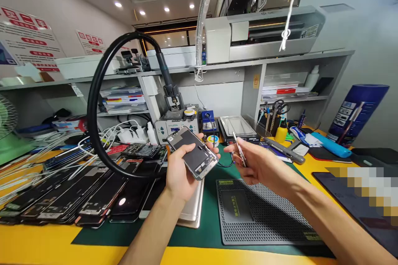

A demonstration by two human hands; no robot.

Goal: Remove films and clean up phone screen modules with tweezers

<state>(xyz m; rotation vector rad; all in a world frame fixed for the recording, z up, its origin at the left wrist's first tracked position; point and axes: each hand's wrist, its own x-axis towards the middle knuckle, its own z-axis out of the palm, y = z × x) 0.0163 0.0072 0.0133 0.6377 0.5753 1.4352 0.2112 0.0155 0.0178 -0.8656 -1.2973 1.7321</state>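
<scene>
My left hand [182,169] grips a phone screen assembly [194,153], its dark back with metal plates and flex cables turned up towards me. The thumb lies across its back and the other fingers are behind it. To the right of the screen, my right hand [250,159] is closed on a pair of metal tweezers [239,149], apart from the screen. A grey perforated repair mat [267,219] lies below the right hand on the green work mat [205,234]. Under the left hand rests a gold tablet-like panel [194,205], partly covered by the wrist.
Rows of phone screens [71,194] cover the left side. A black flexible hose [91,103] arches up from the hot air station [177,126]. White cables [90,143] tangle behind the screens. At right are a yellow bottle [280,131], a grey-handled tool [284,150] and a blue can [357,112].
</scene>
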